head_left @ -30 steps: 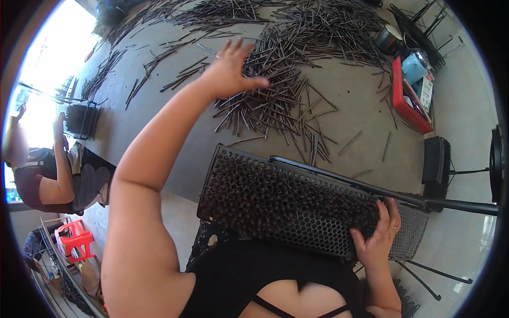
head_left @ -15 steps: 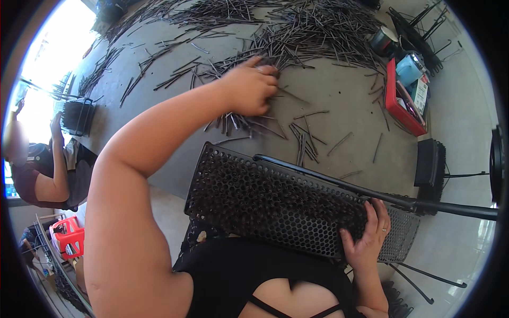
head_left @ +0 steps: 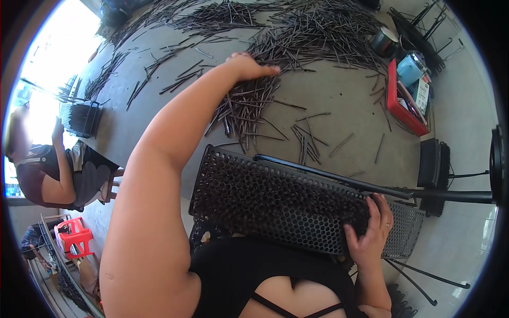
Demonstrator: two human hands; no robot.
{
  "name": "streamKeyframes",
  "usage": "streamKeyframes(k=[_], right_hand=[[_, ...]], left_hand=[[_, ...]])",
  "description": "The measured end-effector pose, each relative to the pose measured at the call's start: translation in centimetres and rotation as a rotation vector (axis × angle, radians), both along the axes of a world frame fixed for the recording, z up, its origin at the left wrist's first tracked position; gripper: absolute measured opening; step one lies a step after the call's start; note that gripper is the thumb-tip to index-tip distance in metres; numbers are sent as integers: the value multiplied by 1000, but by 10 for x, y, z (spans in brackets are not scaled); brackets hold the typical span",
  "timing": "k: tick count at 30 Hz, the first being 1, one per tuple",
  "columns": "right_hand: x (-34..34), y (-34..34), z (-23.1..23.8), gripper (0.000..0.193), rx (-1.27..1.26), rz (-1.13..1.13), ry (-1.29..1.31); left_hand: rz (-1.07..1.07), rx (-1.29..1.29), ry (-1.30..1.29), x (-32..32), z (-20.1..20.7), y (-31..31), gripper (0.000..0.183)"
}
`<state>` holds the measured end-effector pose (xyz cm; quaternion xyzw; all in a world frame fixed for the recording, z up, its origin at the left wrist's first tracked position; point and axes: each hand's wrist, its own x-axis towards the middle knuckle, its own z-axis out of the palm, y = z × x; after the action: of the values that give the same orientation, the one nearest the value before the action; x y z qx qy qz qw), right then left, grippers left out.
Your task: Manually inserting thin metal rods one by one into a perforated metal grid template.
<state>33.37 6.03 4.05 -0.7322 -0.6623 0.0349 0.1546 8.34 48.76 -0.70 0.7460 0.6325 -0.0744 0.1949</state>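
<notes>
My left hand (head_left: 248, 67) reaches far across the table, its thumb stretched out over thin dark sticks (head_left: 246, 108); its other fingers are partly hidden behind the hand. Tilted against my body is a black perforated metal rack (head_left: 305, 233). Short dark tube-like pieces (head_left: 254, 193) pack its upper and left part, while bare holes show along its lower middle. My right hand (head_left: 371, 236) grips the rack's right part, thumb and curled fingers on either side of a dark clump; what lies under the palm is hidden.
A large stick heap (head_left: 318, 34) covers the far table. At right stand a red tray (head_left: 408, 108) holding a light-blue container (head_left: 411, 67) and a dark brush-like piece (head_left: 435, 175). A black rod (head_left: 450, 196) crosses rightward. Another person (head_left: 45, 175) sits left, near a red stool (head_left: 74, 236).
My left hand has moved farther away and slightly left, its thumb now stretched out, uncovering the nearer stick pile. My right hand and the rack have barely shifted.
</notes>
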Motion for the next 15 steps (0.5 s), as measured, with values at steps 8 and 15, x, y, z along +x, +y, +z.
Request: streamKeyframes(k=[8, 15], right_hand=[[1, 1, 0, 87, 22, -13, 31], [0, -8, -19, 106, 243, -128, 393]], left_hand=[[-121, -50, 268, 27, 11, -29, 137], [11, 25, 195, 15, 5, -20, 123]])
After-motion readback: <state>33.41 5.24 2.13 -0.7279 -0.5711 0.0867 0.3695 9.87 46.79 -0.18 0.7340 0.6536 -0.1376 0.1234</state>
